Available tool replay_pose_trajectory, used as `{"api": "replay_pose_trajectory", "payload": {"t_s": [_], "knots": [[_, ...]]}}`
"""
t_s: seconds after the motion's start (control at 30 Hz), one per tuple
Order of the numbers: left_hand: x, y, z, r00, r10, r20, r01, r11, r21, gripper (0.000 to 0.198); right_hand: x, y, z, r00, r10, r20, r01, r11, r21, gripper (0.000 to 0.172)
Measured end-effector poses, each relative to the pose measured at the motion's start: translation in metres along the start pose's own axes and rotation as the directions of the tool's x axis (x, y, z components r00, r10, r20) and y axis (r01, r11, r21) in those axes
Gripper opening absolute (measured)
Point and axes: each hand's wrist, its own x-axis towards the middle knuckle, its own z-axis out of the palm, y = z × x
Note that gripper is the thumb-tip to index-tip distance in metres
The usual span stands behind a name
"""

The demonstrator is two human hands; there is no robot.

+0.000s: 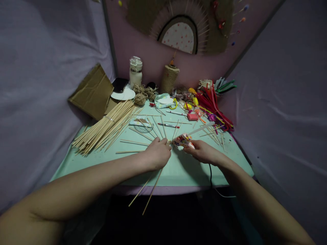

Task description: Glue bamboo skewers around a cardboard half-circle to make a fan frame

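My left hand (157,153) is closed around a few thin wooden skewers (150,189) that fan out past its fingers and stick out over the table's front edge. My right hand (203,151) grips a glue gun (183,140) wrapped in a colourful pattern, its tip pointing left at the skewers just beside my left fingers. A cord (211,175) runs from the gun down over the table edge. Both hands rest on the mint green table (107,163).
A big bundle of skewers (107,126) lies at the left, loose skewers in the middle. At the back stand twine balls (140,98), a jar (135,70), a twine spool (169,79), cardboard (92,92), red pipe cleaners (214,105), pens and an eraser (192,116).
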Motion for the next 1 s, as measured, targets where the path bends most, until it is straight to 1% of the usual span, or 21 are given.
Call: {"api": "replay_pose_trajectory", "payload": {"t_s": [0.13,0.2,0.33,0.43,0.6,0.8,1.0], "knots": [[0.0,0.0,0.001,1.0,-0.002,-0.008,0.002,1.0,-0.006,0.014,-0.002,-0.001,-0.004,0.999,0.006,0.04,-0.007,1.0,0.024,0.031],[0.0,-0.001,0.001,1.0,0.007,-0.013,-0.007,1.0,-0.005,0.015,-0.003,-0.003,-0.007,1.0,0.01,0.022,-0.01,1.0,0.008,0.032],[0.0,-0.001,0.003,1.0,0.013,-0.025,-0.013,1.0,0.008,0.016,-0.003,-0.01,-0.013,0.998,-0.044,-0.051,0.038,0.992,-0.119,0.031],[0.001,-0.001,0.005,0.999,0.015,-0.047,-0.014,1.0,0.009,0.017,0.0,-0.015,-0.015,0.996,-0.084,-0.024,0.077,0.976,-0.205,0.029],[0.001,-0.001,0.009,0.998,0.011,-0.065,-0.01,1.0,0.01,0.017,0.008,-0.019,-0.018,0.997,-0.064,0.04,0.073,0.957,-0.282,0.028],[0.0,0.0,0.007,0.999,0.015,-0.052,-0.014,1.0,0.02,0.018,0.014,-0.021,-0.022,0.998,-0.051,0.022,0.056,0.925,-0.375,0.027],[0.0,0.0,0.008,0.998,0.019,-0.068,-0.017,1.0,0.024,0.018,0.014,-0.02,-0.022,0.998,-0.065,0.014,0.065,0.919,-0.389,0.027]]}}
